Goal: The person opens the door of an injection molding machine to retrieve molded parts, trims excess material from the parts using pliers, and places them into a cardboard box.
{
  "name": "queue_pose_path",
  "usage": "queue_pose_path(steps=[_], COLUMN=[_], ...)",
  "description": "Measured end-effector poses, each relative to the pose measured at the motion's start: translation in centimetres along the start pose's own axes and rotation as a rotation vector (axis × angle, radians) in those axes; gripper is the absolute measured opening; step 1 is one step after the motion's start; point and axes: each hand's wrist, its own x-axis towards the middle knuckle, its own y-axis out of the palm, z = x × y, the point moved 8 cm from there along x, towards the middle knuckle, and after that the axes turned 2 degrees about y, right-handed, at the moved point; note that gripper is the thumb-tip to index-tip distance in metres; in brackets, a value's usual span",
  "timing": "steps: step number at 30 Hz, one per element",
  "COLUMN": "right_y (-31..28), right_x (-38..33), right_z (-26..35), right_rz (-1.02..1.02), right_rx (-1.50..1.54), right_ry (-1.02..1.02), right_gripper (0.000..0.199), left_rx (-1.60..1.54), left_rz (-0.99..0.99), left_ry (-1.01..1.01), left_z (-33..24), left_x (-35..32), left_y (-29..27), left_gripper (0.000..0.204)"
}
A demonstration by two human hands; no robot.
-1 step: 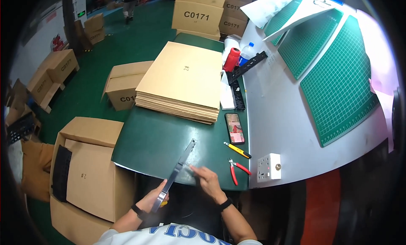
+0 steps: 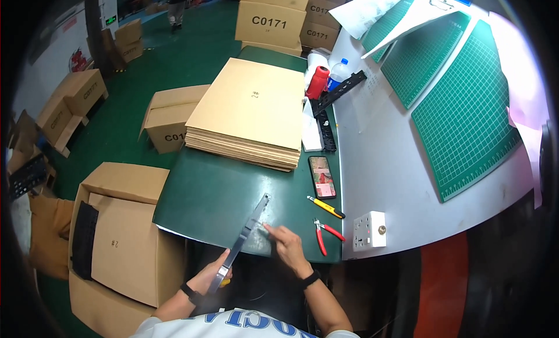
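A long, narrow dark-grey strip-like part [image 2: 239, 245] slants up and away over the near edge of the green-topped table. Its lower end sits in my left hand [image 2: 205, 276], with the fingers closed round it. Something small and yellow [image 2: 225, 282] shows beside those fingers, too little of it to name. My right hand [image 2: 289, 248] is bent beside the middle of the strip, index finger toward it and the other fingers curled. A thin pale bit shows at its fingertips; what it is, I cannot make out.
Right of my hands lie red-handled cutting pliers [image 2: 322, 236], a yellow utility knife [image 2: 326, 207] and a phone [image 2: 322, 177]. Flat cardboard sheets [image 2: 247, 111] are stacked farther back. A white socket box [image 2: 369, 231] stands at right, an open carton [image 2: 166, 274] at left.
My right fingertips have shifted very slightly along the strip. Otherwise the view has only moved a little.
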Motion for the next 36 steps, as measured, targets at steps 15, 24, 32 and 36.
queue_pose_path(steps=[15,24,32,36], right_y=[-4.0,-10.9,-6.4,-3.1], right_x=[1.6,-2.8,-9.1,-10.9], right_z=[-2.2,2.8,4.6,6.3], right_rz=[-0.241,-0.781,-0.997,-0.771], right_rx=[0.859,0.669,0.330,0.036], right_ry=[0.681,0.404,0.088,-0.038], right_gripper=[0.036,0.015,0.028,0.035], left_rx=[0.904,1.200,-0.068,-0.436], left_rz=[-0.547,-0.810,0.264,0.535], left_ry=[0.514,1.517,0.521,0.350], left_z=[-7.2,-16.7,-6.5,-5.2], left_x=[-5.2,-13.4,-0.7,-1.1], left_y=[-2.9,5.8,10.9,14.6], left_gripper=[0.061,0.042,0.060,0.059])
